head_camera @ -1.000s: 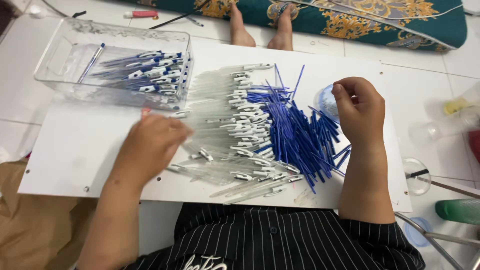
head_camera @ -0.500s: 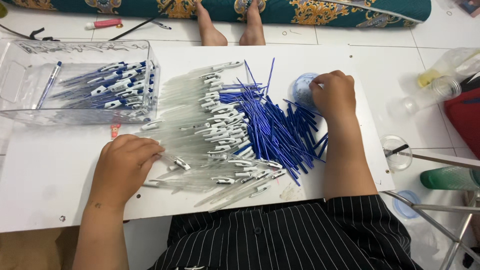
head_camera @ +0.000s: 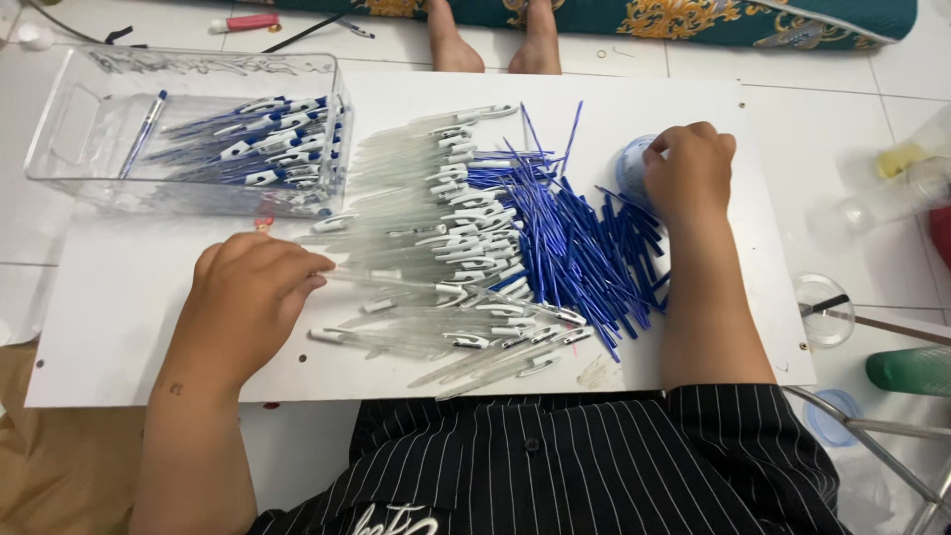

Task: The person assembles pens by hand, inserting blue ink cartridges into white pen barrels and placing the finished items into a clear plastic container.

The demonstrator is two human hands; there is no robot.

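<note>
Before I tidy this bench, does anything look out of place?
One blue pen lies alone and slanted at the left end of the clear plastic tray, apart from the stacked blue-and-white pens. Otherwise nothing looks spilled or broken.

Beyond the white board, a pair of bare feet (head_camera: 490,38) rests on the tiled floor (head_camera: 822,109) against a teal patterned cushion (head_camera: 693,20). A pink marker (head_camera: 245,21) lies at the far left. A green bottle (head_camera: 911,370) lies at right, near a small clear cup (head_camera: 824,309).
</note>
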